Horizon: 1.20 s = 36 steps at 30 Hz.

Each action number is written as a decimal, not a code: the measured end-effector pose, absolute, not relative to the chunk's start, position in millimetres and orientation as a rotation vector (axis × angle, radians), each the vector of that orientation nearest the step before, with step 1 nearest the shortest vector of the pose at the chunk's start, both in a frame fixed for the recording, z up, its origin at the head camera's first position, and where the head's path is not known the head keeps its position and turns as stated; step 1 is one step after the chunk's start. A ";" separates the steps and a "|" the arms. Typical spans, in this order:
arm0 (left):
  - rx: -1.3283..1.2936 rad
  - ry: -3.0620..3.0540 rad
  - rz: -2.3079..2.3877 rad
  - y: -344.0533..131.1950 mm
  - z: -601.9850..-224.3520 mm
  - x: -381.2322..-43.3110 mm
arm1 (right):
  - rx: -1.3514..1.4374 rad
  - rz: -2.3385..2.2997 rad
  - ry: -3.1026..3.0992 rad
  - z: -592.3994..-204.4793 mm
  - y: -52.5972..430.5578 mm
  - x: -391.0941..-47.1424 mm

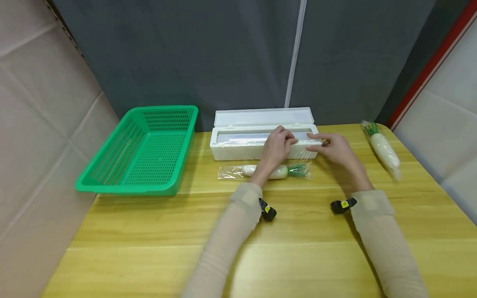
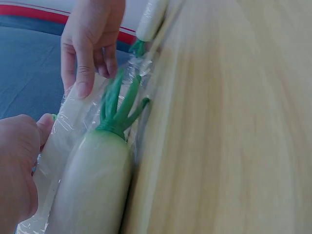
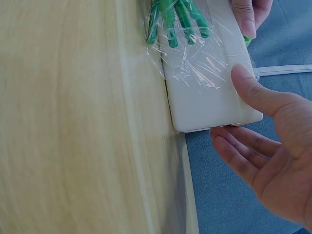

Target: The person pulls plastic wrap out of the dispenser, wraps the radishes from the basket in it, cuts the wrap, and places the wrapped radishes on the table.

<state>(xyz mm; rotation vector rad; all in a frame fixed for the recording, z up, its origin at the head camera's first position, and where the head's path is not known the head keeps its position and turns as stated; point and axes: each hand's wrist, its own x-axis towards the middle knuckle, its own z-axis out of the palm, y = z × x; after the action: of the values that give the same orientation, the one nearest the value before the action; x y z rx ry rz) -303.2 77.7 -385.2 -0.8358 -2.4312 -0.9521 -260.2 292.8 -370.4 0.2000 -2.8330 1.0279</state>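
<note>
A long white cling film box stands at the back of the table with its lid raised. My left hand reaches over its middle, fingers bent, and pinches a small green slider at the box's top edge; most of the slider is hidden. At the box's right end my right hand grips the corner, with thumb on the front edge and fingers round the end. In front of the box lies a white radish with green leaves, clear film around it and up against the box front.
To the left stands a green plastic basket with perforated sides. A second white radish, wrapped in film, lies near the right edge of the wooden table. A grey curtain hangs right behind the box.
</note>
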 end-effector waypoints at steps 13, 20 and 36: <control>-0.693 -2.437 -1.076 70.2 -386.8 -298.8 | 0.207 1.041 -2.833 -372.3 289.6 -263.2; -0.631 -2.384 -1.147 69.5 -388.1 -295.9 | 0.208 1.049 -2.820 -372.7 288.1 -265.0; -0.540 -2.439 -1.228 51.9 -378.8 -295.3 | 0.181 1.032 -2.839 -372.6 295.1 -262.7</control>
<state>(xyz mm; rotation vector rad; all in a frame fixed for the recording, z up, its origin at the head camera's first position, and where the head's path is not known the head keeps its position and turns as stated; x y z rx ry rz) -295.3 51.9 -378.8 -0.5400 -2.4385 -1.2283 -262.7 295.1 -372.6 0.1815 -2.8389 1.0321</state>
